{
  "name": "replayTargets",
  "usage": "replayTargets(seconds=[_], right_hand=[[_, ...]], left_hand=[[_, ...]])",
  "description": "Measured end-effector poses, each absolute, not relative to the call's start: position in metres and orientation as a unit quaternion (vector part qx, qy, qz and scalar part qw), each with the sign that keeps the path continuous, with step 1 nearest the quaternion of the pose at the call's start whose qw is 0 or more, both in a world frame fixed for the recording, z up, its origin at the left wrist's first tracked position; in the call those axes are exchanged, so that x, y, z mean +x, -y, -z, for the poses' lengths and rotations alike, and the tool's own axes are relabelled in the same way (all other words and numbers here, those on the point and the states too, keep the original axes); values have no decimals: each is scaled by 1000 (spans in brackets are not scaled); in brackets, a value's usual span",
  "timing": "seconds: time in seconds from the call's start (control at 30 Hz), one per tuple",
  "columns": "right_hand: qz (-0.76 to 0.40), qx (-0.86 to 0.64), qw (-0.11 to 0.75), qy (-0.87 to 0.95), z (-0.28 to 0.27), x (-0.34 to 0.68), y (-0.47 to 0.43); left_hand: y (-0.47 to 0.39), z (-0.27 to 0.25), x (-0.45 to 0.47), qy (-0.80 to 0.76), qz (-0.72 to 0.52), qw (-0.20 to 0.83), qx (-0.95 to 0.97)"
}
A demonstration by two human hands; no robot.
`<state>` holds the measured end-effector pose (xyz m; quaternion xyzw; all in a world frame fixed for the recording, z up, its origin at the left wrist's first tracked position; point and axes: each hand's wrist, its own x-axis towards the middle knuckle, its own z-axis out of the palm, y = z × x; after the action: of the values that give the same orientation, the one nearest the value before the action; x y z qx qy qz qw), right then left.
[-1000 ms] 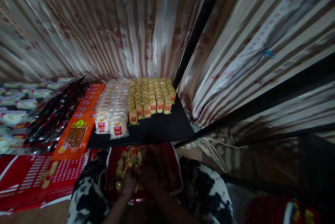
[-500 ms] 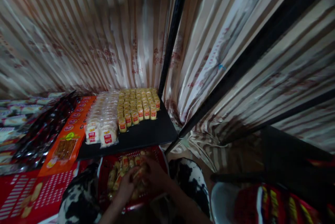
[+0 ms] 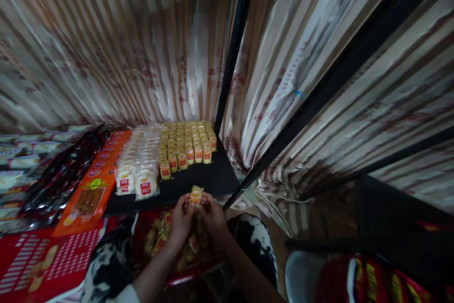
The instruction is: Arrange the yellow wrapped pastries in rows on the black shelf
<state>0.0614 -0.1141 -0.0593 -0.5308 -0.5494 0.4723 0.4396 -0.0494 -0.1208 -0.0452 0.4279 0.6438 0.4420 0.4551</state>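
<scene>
Between the fingertips of my left hand [image 3: 181, 220] and my right hand [image 3: 213, 218] is a small yellow wrapped snack cake [image 3: 196, 194] with a red-orange label. Both hands pinch it from its two sides, just above the front edge of the black shelf [image 3: 198, 177]. Beneath my forearms, a red basket [image 3: 140, 221] between my knees holds several more of these packets [image 3: 158, 241], partly hidden by the hands. Rows of the same yellow packets [image 3: 186, 144] stand upright on the shelf, labels facing me.
Left of the rows lie white round packets [image 3: 146, 184], an orange snack bag [image 3: 94, 192], dark shiny packets [image 3: 64, 170] and white packets [image 3: 24, 161]. Black posts [image 3: 234, 47] and a striped plastic sheet [image 3: 159, 33] enclose the corner. A light stool [image 3: 301, 274] is at lower right.
My hands have risen from inside the red basket to the shelf's front edge. The yellow snack cake has come up with them, now held upright between the fingertips.
</scene>
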Motion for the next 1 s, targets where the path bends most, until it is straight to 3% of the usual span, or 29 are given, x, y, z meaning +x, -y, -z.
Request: replayTargets(seconds=[0.33, 0.6, 1.0], right_hand=[[-488, -516, 450, 541, 45, 69, 67], [-418, -546, 431, 584, 57, 70, 40], [-330, -585, 451, 587, 54, 44, -2]], left_hand=[[79, 44, -39, -618, -473, 495, 386], [70, 48, -41, -690, -425, 332, 482], [45, 49, -31, -665, -484, 323, 468]])
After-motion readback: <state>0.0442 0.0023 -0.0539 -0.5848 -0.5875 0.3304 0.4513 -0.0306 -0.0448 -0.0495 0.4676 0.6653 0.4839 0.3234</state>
